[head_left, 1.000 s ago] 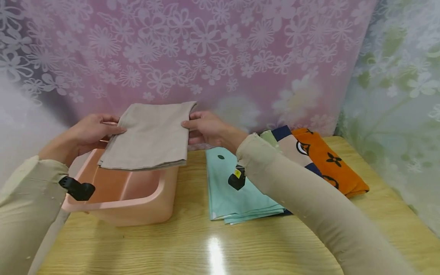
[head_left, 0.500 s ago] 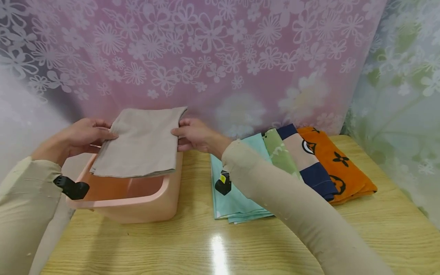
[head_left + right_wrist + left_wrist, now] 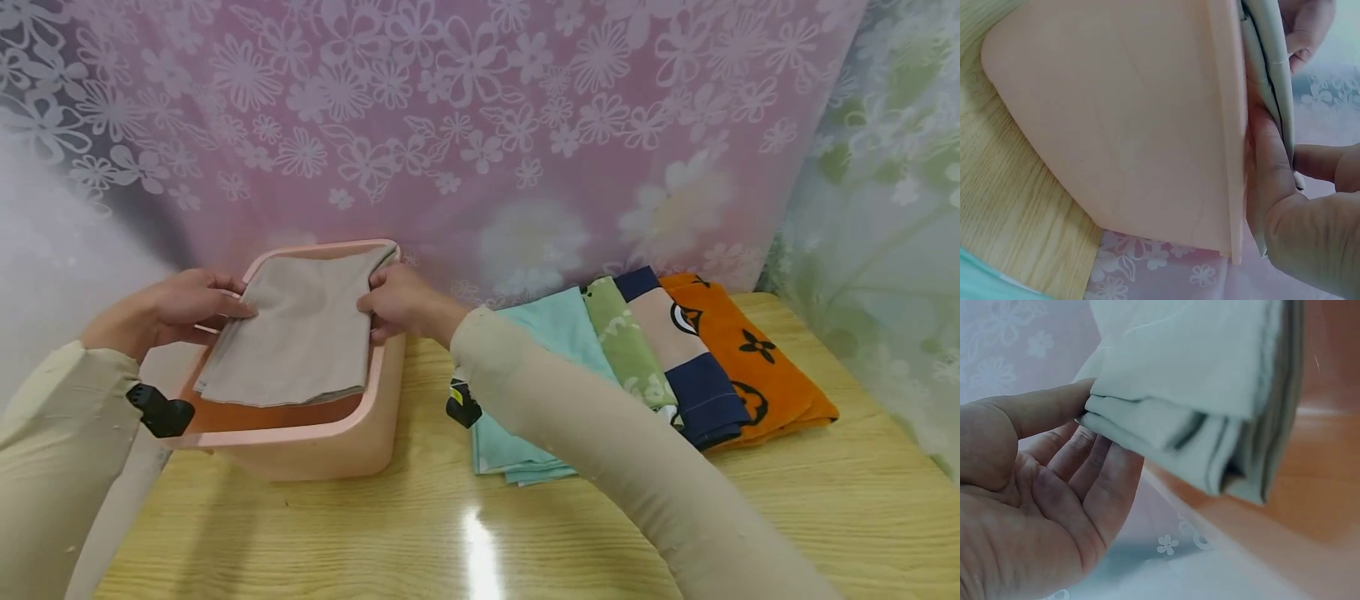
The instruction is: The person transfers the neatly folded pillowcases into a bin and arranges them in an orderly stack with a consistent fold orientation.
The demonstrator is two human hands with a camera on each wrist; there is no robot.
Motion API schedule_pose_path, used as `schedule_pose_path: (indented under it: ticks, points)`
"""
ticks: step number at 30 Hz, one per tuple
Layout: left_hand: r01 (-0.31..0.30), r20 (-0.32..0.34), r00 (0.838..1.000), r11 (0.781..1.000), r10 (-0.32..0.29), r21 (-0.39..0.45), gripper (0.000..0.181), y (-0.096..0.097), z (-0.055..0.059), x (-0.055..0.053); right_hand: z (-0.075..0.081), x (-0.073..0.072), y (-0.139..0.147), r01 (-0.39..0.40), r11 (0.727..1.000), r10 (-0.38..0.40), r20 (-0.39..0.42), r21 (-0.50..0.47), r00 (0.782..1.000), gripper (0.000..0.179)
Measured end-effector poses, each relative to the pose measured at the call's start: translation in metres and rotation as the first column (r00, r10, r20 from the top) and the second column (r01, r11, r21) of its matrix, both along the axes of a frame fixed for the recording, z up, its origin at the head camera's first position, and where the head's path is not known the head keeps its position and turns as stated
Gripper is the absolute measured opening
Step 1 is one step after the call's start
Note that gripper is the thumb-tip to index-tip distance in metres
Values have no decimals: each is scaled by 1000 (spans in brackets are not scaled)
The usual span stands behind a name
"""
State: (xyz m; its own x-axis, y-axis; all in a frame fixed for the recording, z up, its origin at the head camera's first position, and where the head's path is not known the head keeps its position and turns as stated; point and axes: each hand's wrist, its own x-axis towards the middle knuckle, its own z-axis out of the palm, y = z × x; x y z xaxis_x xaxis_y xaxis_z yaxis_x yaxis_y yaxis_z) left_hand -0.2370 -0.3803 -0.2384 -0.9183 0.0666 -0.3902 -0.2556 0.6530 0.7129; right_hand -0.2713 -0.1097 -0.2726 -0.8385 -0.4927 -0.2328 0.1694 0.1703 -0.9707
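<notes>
A folded beige cloth (image 3: pixel 300 333) lies level in the mouth of a pink plastic basin (image 3: pixel 322 454), its front edge just inside the rim. My left hand (image 3: pixel 191 307) pinches the cloth's left edge, thumb on top and fingers beneath; the left wrist view shows its stacked layers (image 3: pixel 1179 431) close up. On the opposite edge my right hand (image 3: pixel 401 302) grips the cloth between thumb and fingers, right beside the basin's right rim. In the right wrist view the basin's outer wall (image 3: pixel 1116 125) stands next to that hand (image 3: pixel 1310 206). The basin's floor is mostly hidden under the cloth.
Right of the basin, folded cloths overlap in a row on the wooden table (image 3: pixel 375 533): mint (image 3: pixel 517 442), green patterned (image 3: pixel 626 337), navy and beige (image 3: pixel 701 387), and orange with black motifs (image 3: pixel 772 367). A pink floral curtain (image 3: pixel 450 125) hangs behind.
Both hands have lowered the beige cloth from above the basin into its opening, shifting slightly left. The basin's back rim has come into sight. The row of folded cloths keeps its arrangement.
</notes>
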Motion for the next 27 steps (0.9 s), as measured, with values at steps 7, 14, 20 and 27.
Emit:
schedule_pose_path:
  ticks: [7,14,20,27]
  points:
    - [22,21,1000,999,-22,-39,43,5,-3,-7,-2,2,1,20,990,3,-163,140,987,11]
    - [13,68,998,999,-10,-41,31,0,-9,-9,-4,9,-3,56,966,34,-337,254,941,16]
    - [13,121,993,999,-8,-40,24,1,-8,-12,-9,11,-2,126,921,58,-448,369,892,32]
    - [2,120,993,999,2,-36,17,2,-11,-20,-13,11,-1,182,890,45,-480,417,876,34]
